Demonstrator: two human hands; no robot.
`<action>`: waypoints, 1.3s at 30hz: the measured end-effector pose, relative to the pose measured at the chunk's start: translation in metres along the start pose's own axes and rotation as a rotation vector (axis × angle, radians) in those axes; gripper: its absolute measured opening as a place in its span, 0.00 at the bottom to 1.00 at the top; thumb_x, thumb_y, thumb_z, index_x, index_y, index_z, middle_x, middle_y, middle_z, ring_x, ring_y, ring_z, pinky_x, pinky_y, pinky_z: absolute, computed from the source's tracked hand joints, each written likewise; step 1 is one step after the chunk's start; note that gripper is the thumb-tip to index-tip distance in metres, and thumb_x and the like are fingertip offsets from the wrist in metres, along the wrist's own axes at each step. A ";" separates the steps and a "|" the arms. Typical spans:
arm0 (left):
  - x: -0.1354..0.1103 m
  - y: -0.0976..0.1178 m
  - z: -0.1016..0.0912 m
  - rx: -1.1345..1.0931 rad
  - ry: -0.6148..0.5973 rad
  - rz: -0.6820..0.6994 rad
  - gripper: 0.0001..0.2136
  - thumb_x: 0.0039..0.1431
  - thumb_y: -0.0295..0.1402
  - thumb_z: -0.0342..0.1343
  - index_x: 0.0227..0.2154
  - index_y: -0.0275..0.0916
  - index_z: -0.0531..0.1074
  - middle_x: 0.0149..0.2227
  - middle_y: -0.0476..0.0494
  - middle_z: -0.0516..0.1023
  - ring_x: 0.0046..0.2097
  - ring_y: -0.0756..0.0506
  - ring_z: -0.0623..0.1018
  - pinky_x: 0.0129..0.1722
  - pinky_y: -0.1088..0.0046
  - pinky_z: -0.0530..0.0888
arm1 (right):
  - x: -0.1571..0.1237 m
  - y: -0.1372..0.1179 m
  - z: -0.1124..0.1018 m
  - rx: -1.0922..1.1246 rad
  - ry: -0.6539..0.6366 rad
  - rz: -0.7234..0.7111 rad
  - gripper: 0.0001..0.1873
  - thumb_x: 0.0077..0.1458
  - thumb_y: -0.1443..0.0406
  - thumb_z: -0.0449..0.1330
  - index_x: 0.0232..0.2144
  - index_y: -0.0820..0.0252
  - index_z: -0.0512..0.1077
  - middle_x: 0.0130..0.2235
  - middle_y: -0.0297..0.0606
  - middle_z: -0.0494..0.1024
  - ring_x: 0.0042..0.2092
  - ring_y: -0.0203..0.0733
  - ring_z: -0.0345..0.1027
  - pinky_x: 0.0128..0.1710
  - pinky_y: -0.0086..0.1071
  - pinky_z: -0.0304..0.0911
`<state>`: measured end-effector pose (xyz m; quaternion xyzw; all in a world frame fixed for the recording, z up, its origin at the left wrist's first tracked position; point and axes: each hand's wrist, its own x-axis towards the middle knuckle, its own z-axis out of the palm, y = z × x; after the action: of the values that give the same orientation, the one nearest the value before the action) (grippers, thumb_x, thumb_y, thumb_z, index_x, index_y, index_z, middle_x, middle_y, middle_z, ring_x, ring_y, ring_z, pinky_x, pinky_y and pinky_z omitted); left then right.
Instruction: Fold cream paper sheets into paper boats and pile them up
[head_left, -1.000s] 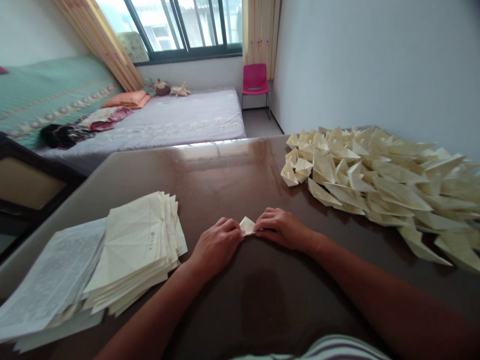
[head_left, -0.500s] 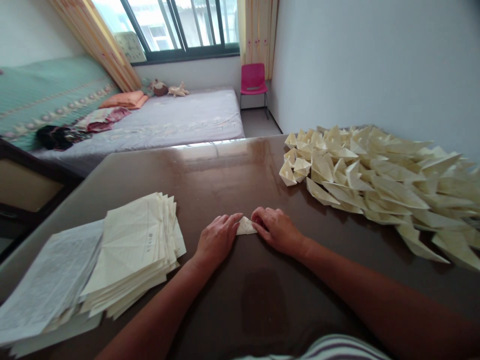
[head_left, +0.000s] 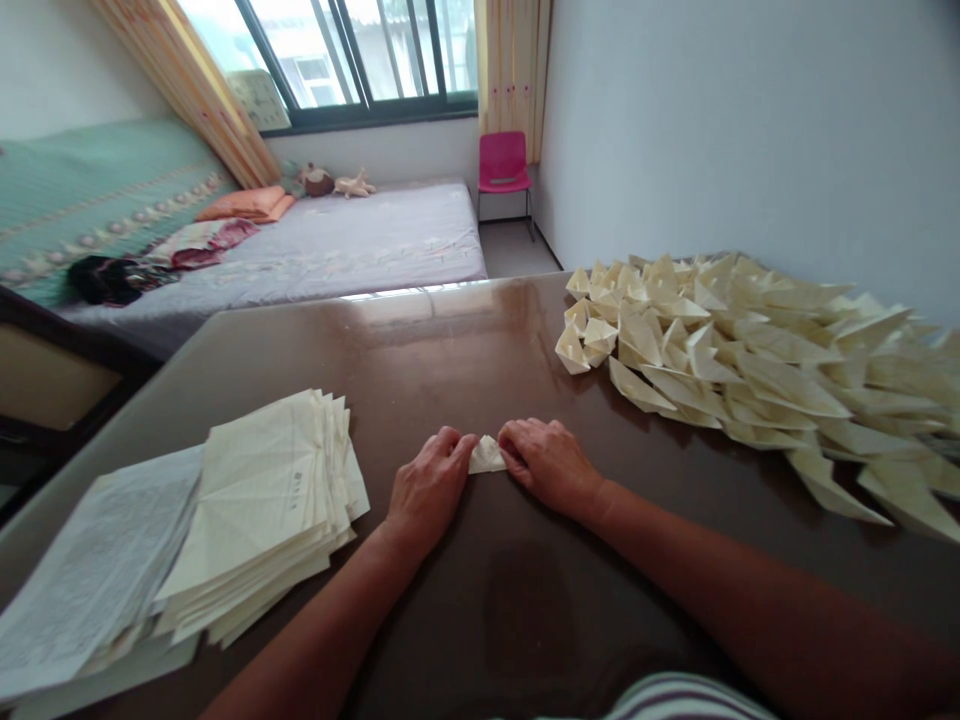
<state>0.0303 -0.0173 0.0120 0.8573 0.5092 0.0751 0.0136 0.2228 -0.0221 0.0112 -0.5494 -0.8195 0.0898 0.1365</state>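
Note:
A small folded piece of cream paper [head_left: 487,456] lies low over the brown tabletop, between my two hands. My left hand [head_left: 433,484] grips its left end, thumb and fingers pressed together. Its right end is pinched in my right hand [head_left: 551,465], whose curled fingers cover that side. Only the paper's middle shows, with a peaked top and a flat lower edge. To the left lies a stack of creased cream sheets [head_left: 251,500], beside a pile of grey printed sheets [head_left: 105,560]. Many folded paper boats [head_left: 720,350] are heaped on the right.
The glossy brown table [head_left: 420,370] reaches towards a bed [head_left: 375,230] with soft toys. A pink chair [head_left: 503,165] stands by the wall beneath the curtain. A dark wooden chair back [head_left: 67,380] is at the table's left edge.
My left fingers have curled in from a straighter position, and the paper's middle looks more bunched between my hands. The whole view has shifted slightly. The stacks and the boats stay put.

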 end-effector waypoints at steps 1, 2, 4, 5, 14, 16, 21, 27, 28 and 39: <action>0.000 0.000 -0.001 -0.004 -0.007 -0.004 0.10 0.66 0.34 0.43 0.44 0.47 0.67 0.41 0.47 0.70 0.39 0.48 0.73 0.26 0.78 0.66 | 0.000 0.000 0.000 -0.005 -0.001 0.000 0.06 0.62 0.62 0.52 0.36 0.56 0.67 0.36 0.36 0.76 0.40 0.42 0.67 0.35 0.34 0.49; 0.000 0.000 -0.002 -0.008 -0.012 -0.009 0.09 0.66 0.34 0.43 0.43 0.47 0.68 0.40 0.47 0.70 0.38 0.48 0.73 0.25 0.78 0.66 | 0.000 0.000 0.000 -0.010 -0.001 0.000 0.06 0.62 0.62 0.52 0.36 0.56 0.67 0.36 0.36 0.76 0.40 0.42 0.67 0.35 0.34 0.49; 0.000 0.000 -0.002 -0.014 -0.017 -0.022 0.09 0.66 0.34 0.43 0.41 0.46 0.68 0.40 0.47 0.70 0.37 0.48 0.72 0.25 0.78 0.65 | 0.000 0.000 0.000 -0.016 0.002 -0.005 0.06 0.62 0.62 0.52 0.36 0.56 0.67 0.36 0.36 0.76 0.40 0.42 0.67 0.35 0.34 0.49; 0.000 -0.001 -0.002 -0.017 -0.019 -0.023 0.09 0.66 0.34 0.43 0.41 0.46 0.68 0.40 0.47 0.70 0.37 0.48 0.72 0.25 0.78 0.65 | 0.000 0.000 0.000 -0.018 0.005 -0.009 0.06 0.62 0.62 0.52 0.36 0.56 0.67 0.36 0.36 0.76 0.40 0.42 0.67 0.35 0.34 0.49; -0.005 -0.009 0.005 -0.032 0.121 0.179 0.12 0.65 0.29 0.46 0.49 0.45 0.68 0.46 0.45 0.72 0.45 0.46 0.71 0.37 0.73 0.72 | -0.001 0.000 0.000 -0.024 -0.004 -0.017 0.07 0.62 0.62 0.52 0.36 0.56 0.68 0.37 0.36 0.75 0.40 0.42 0.66 0.35 0.34 0.49; -0.006 -0.011 0.005 -0.034 0.143 0.328 0.12 0.65 0.29 0.47 0.48 0.43 0.69 0.44 0.44 0.73 0.45 0.45 0.70 0.42 0.70 0.72 | -0.001 0.000 -0.001 -0.053 -0.004 -0.039 0.08 0.63 0.62 0.51 0.37 0.56 0.69 0.38 0.36 0.75 0.41 0.41 0.66 0.35 0.34 0.50; -0.008 -0.012 0.002 0.003 0.060 0.390 0.12 0.63 0.29 0.50 0.49 0.39 0.70 0.40 0.43 0.74 0.42 0.44 0.71 0.41 0.67 0.74 | -0.004 0.000 -0.008 -0.140 -0.047 -0.213 0.07 0.61 0.65 0.54 0.41 0.53 0.70 0.42 0.36 0.73 0.43 0.41 0.65 0.37 0.34 0.54; -0.008 -0.006 -0.003 0.027 -0.026 0.328 0.13 0.62 0.29 0.51 0.49 0.41 0.69 0.40 0.44 0.73 0.43 0.44 0.71 0.41 0.67 0.74 | -0.023 -0.012 -0.018 -0.320 -0.077 -0.305 0.17 0.61 0.69 0.52 0.52 0.63 0.66 0.45 0.45 0.73 0.42 0.46 0.64 0.36 0.40 0.58; -0.008 -0.005 -0.004 0.039 -0.038 0.316 0.13 0.62 0.30 0.51 0.49 0.41 0.69 0.40 0.44 0.73 0.43 0.44 0.70 0.41 0.67 0.74 | -0.025 -0.015 -0.018 -0.334 -0.079 -0.292 0.17 0.60 0.70 0.52 0.52 0.64 0.65 0.45 0.46 0.73 0.42 0.47 0.64 0.36 0.41 0.59; -0.009 -0.003 -0.004 -0.068 -0.014 0.258 0.12 0.64 0.29 0.46 0.45 0.42 0.71 0.42 0.44 0.73 0.44 0.44 0.70 0.42 0.66 0.72 | -0.026 -0.025 -0.008 -0.299 -0.089 -0.228 0.16 0.58 0.72 0.53 0.49 0.67 0.68 0.46 0.49 0.72 0.43 0.48 0.65 0.33 0.38 0.60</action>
<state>0.0227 -0.0234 0.0151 0.9152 0.3918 0.0874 0.0365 0.2133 -0.0556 0.0232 -0.4628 -0.8857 -0.0249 0.0262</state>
